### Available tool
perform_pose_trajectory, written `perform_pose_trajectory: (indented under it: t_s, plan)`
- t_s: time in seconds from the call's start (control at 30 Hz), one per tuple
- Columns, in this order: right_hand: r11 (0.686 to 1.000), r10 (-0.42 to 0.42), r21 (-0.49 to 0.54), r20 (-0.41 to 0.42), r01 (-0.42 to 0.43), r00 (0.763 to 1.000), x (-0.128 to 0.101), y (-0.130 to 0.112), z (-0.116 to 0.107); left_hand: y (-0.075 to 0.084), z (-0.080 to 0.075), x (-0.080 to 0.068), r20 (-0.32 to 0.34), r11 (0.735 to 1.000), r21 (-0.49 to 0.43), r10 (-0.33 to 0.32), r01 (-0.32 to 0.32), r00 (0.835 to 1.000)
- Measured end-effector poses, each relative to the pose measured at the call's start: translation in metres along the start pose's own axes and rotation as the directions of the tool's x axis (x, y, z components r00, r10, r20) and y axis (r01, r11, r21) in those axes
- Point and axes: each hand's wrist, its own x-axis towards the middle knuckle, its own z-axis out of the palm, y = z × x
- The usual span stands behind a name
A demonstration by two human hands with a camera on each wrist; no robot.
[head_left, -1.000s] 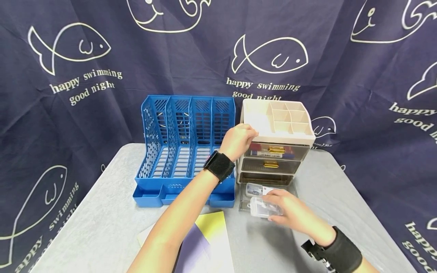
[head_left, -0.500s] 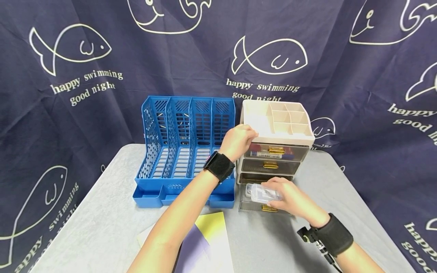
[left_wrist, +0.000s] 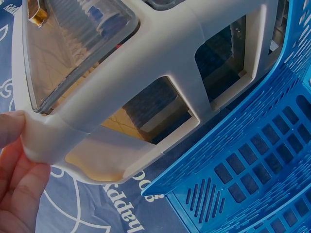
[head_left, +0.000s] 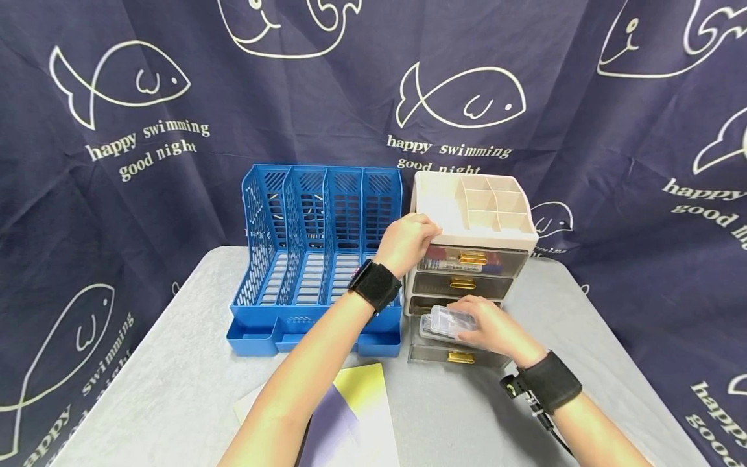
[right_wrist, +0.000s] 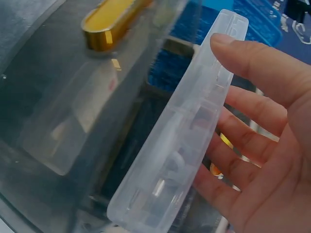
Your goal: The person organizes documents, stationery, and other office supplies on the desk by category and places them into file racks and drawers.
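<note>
1. The right hand [head_left: 493,327] holds a small clear plastic case [head_left: 448,321], thumb along one long edge and fingers curled under the other, as the right wrist view [right_wrist: 180,145] shows.
2. The case sits over the open bottom drawer [head_left: 461,353] of the cream drawer unit [head_left: 473,224]. Whether it touches the drawer's contents cannot be told.
3. That drawer is pulled out toward the person, and its gold handle [head_left: 461,357] shows just below the right hand.
4. A second flat clear case [head_left: 428,329] lies in the drawer, partly under the held one.
5. The left hand [head_left: 405,241] grips the top left front corner of the drawer unit, fingers curled over the rim. In the left wrist view the fingertips [left_wrist: 19,160] press against the cream frame.
6. The two hands are near each other, left above and right below, with the two closed smoky drawers between them.
7. The blue file rack [head_left: 318,246] stands just left of the unit on the grey table [head_left: 175,383].
8. Yellow and lilac paper sheets [head_left: 356,408] lie at the near edge, beside the left forearm.
</note>
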Motion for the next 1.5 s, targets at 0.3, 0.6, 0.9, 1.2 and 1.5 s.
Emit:
perform_pose_trajectory:
  t_s: [0.3,0.6,0.9,1.2,1.5]
  plan:
    - [0.999,0.038,-0.017,0.089,-0.036,0.995,0.005,0.012,0.014,-0.001,0.001,-0.001,-0.011,1.0,-0.003,0.008,-0.008,1.0]
    - [0.997,0.079,-0.01,0.118,-0.078,0.99,0.01,0.019,0.024,-0.002,0.002,-0.001,-0.014,1.0,-0.008,0.004,-0.004,1.0]
    - [0.995,0.095,-0.035,0.157,-0.091,0.983,0.011,0.022,0.034,-0.002,0.002,0.0,-0.021,1.0,-0.01,0.006,-0.006,1.0]
    - [0.993,0.109,-0.063,0.154,-0.1,0.982,0.01,0.024,0.037,-0.001,0.001,0.0,-0.012,1.0,-0.006,-0.002,0.001,1.0]
    - [0.992,0.104,-0.083,0.147,-0.092,0.984,0.008,0.024,0.038,-0.001,0.002,0.0,-0.012,1.0,-0.007,0.0,0.0,1.0]
